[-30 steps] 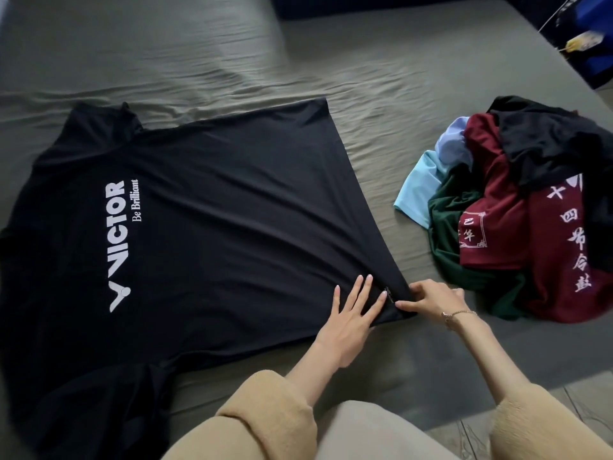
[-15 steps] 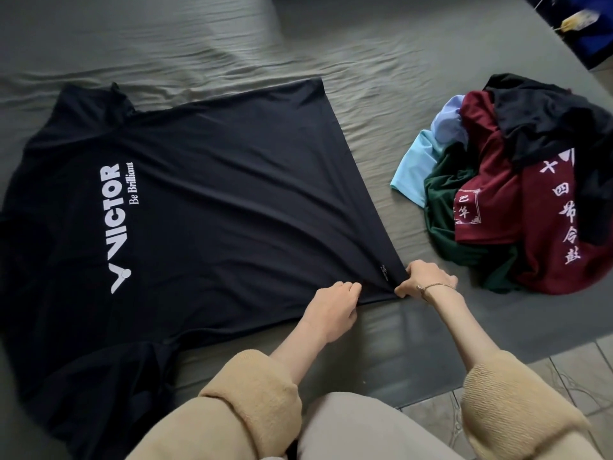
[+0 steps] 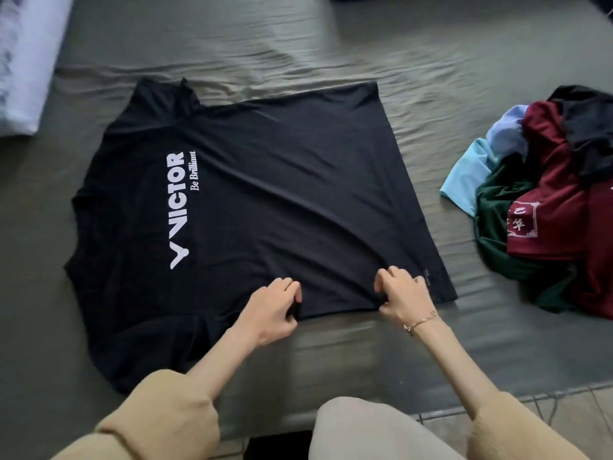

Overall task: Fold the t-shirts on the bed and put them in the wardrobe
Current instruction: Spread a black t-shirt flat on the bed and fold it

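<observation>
A black t-shirt (image 3: 282, 200) with white VICTOR lettering lies spread flat on the grey-green bed (image 3: 298, 54), collar to the left, hem to the right. My left hand (image 3: 272, 310) pinches the shirt's near side edge with curled fingers. My right hand (image 3: 403, 295), with a thin bracelet on the wrist, grips the same near edge a little further right, close to the hem corner. A pile of unfolded t-shirts (image 3: 547, 200) in maroon, dark green, light blue and black lies at the right of the bed.
A white pillow or folded bedding (image 3: 23, 61) sits at the far left. The bed's near edge runs below my arms, with tiled floor (image 3: 544, 413) at the lower right. My beige-trousered knee (image 3: 361, 429) is against the bed edge.
Both hands have shifted left along the shirt's near edge. My left hand went from flat fingers to pinching the fabric. My right hand left the hem corner and now grips further in.
</observation>
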A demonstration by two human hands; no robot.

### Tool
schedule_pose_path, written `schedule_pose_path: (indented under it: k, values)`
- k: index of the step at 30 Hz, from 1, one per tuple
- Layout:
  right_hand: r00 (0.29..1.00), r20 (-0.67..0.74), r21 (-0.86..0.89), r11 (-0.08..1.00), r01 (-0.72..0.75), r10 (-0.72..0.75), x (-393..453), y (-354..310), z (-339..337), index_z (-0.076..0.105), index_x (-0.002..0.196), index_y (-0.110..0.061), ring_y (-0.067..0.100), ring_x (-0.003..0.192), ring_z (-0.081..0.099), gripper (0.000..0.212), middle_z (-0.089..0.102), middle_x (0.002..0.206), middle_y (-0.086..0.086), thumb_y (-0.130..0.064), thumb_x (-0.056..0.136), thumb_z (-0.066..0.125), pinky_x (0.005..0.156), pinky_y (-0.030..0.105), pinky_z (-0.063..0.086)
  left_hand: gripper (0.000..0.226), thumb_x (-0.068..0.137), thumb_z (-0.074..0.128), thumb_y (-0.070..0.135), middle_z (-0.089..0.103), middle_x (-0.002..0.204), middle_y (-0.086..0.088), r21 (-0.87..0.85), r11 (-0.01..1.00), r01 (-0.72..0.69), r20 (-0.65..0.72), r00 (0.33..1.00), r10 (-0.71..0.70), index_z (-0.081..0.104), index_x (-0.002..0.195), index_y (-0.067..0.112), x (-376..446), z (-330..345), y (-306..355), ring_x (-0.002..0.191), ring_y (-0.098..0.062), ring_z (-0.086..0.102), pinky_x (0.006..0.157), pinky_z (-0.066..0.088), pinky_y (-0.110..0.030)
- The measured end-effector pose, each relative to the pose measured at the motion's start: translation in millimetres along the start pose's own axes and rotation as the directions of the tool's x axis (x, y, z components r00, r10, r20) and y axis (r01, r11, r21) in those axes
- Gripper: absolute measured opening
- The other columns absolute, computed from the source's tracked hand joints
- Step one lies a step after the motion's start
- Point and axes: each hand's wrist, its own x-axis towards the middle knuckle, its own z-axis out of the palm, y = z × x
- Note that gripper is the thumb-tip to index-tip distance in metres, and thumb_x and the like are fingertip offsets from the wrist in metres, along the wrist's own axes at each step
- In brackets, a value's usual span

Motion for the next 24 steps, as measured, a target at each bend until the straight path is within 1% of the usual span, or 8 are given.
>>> schedule_pose_path:
  k: [3,6,8,11,15,20,22,24]
  values:
    - [0.954,0.125,0.059,0.962,0.266,-0.272,1.2,-41.2,10.2,0.049,0.103,-0.024,0.013,0.109,0.048,0.029,0.045,0.098,-0.009,-0.021,0.076,0.059,0.073,0.026,0.024,0.032,0.073,0.055,0.029,0.049,0.102,0.012,0.153,0.987,0.05,0.068,0.996,-0.061,0.048,0.104,0.023,-29.8,-10.0,-35.3,0.102,-0.01,0.046,0.076,0.033,-0.026]
    - [0.92,0.152,-0.032,0.928,0.371,-0.362,3.2,-73.4,20.6,0.049,0.112,-0.019,0.014,0.109,0.048,0.036,0.052,0.111,-0.005,-0.023,0.077,0.059,0.074,0.026,0.026,0.029,0.078,0.051,0.017,0.048,0.106,0.01,0.253,0.963,0.089,0.086,0.99,-0.114,0.046,0.106,0.022,-46.9,-14.7,-50.9,0.106,-0.011,0.044,0.075,0.025,-0.026]
    - [0.914,0.15,-0.064,0.919,0.389,-0.376,5.9,-87.1,24.5,0.049,0.109,-0.018,0.018,0.109,0.05,0.032,0.052,0.112,-0.003,-0.015,0.079,0.057,0.07,0.026,0.027,0.027,0.077,0.047,0.005,0.046,0.098,0.011,0.234,0.965,0.122,0.077,0.987,-0.143,0.043,0.099,0.021,-55.3,-14.9,-58.2,0.104,-0.013,0.046,0.072,0.025,-0.025]
    - [0.923,0.202,-0.065,0.935,0.347,-0.329,8.9,-96.1,25.1,0.041,0.091,-0.023,0.022,0.103,0.053,0.027,0.052,0.105,-0.003,-0.002,0.078,0.051,0.059,0.027,0.027,0.025,0.074,0.045,0.0,0.033,0.076,0.013,0.108,0.985,0.132,0.133,0.98,-0.146,0.037,0.087,0.02,-67.0,-11.7,-66.7,0.097,-0.014,0.047,0.068,0.034,-0.025]
    - [0.917,0.28,-0.069,0.946,0.316,-0.285,11.0,-97.3,24.1,0.042,0.085,-0.021,0.023,0.083,0.046,0.026,0.055,0.111,0.001,0.002,0.075,0.05,0.064,0.027,0.03,0.026,0.071,0.044,-0.003,0.031,0.071,0.014,0.051,0.991,0.126,0.191,0.973,-0.134,0.037,0.083,0.019,-77.9,-2.6,-71.7,0.095,-0.016,0.046,0.07,0.04,-0.03]
    - [0.899,0.337,-0.087,0.942,0.324,-0.278,7.8,-106.2,21.6,0.041,0.088,-0.022,0.025,0.095,0.055,0.022,0.055,0.112,0.0,-0.009,0.077,0.054,0.066,0.026,0.031,0.028,0.07,0.045,-0.002,0.032,0.075,0.014,-0.006,0.99,0.143,0.094,0.985,-0.142,0.037,0.086,0.019,-88.2,1.6,-70.4,0.091,-0.012,0.041,0.067,0.035,-0.024]
    - [0.902,0.305,-0.073,0.937,0.343,-0.306,5.2,-118.6,23.0,0.043,0.091,-0.023,0.023,0.1,0.055,0.019,0.055,0.111,-0.001,-0.018,0.078,0.056,0.067,0.026,0.031,0.024,0.07,0.051,0.008,0.037,0.08,0.013,-0.059,0.983,0.173,-0.016,0.985,-0.175,0.039,0.087,0.02,-96.4,1.7,-70.4,0.086,-0.011,0.042,0.065,0.036,-0.023]
    - [0.889,0.295,-0.034,0.926,0.375,-0.35,3.7,-137.3,27.3,0.049,0.1,-0.018,0.023,0.101,0.055,0.021,0.056,0.111,-0.001,-0.02,0.08,0.057,0.067,0.027,0.032,0.022,0.073,0.059,0.022,0.041,0.08,0.012,-0.148,0.954,0.26,-0.109,0.955,-0.277,0.043,0.087,0.02,-108.8,0.7,-74.6,0.082,-0.01,0.043,0.066,0.04,-0.023]
